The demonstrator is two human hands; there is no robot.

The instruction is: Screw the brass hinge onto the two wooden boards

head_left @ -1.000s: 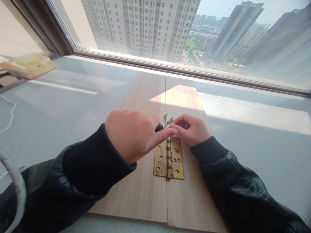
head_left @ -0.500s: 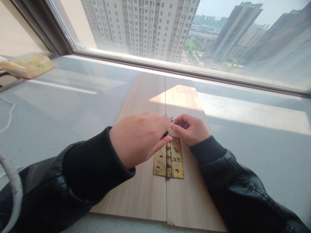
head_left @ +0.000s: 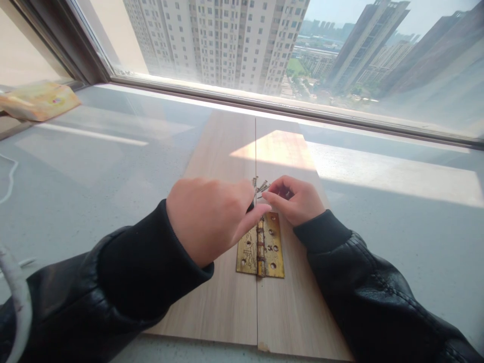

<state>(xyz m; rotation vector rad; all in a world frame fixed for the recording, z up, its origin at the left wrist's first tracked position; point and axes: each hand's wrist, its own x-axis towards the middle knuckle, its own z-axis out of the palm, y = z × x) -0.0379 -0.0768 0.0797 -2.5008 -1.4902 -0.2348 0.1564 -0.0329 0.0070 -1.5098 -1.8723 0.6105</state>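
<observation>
A brass hinge (head_left: 278,252) lies across the seam between two pale wooden boards (head_left: 212,307). Several small screws (head_left: 261,186) are on the boards just beyond it, between my hands. Over the hinge's upper left part is my left hand (head_left: 215,217), curled around a small black object (head_left: 250,206) that is mostly hidden; its thumb reaches toward the hinge's top edge. My right hand (head_left: 297,199) is by the screws, thumb and forefinger pressed together. What its fingertips hold, if anything, is too small to make out.
The boards rest on a pale speckled sill (head_left: 397,227) below a large window. A yellowish packet (head_left: 41,101) sits at the far left. A white cable (head_left: 10,176) and a curved white tube (head_left: 20,307) are at the left edge.
My left hand has shifted slightly left, its thumb now further from its fingers, and more of the screws shows. My right hand has barely moved.
</observation>
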